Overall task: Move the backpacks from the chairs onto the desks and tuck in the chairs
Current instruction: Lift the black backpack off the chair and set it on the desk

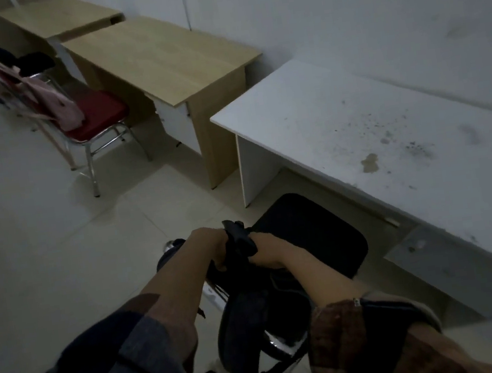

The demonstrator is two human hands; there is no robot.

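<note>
— Where is the bag right now?

— The black backpack (255,313) hangs off the back of the black chair (310,234), which stands pulled out just in front of the white desk (386,124), near that desk's left front corner. I have my left hand (212,247) and my right hand (265,251) both closed around its top handle (239,239), one on each side, touching.

— So how do I get the lift right?

— I judge it best to pull straight up first, so the straps clear the chair's back rail before I swing anything. They hang low behind the seat, and I can't tell whether they loop around the frame. Then I carry it over the seat and set it down well in from the desk's front edge, so it won't tip off.

— And the chair?

— It goes in afterwards, under the opening by the left side panel. I'd push it square.

— Anything left after that?

— A pink backpack (48,99) hangs on the red chair (94,112) by the wooden desk (159,60), and something dark sits farther back; I can't make it out.
</note>
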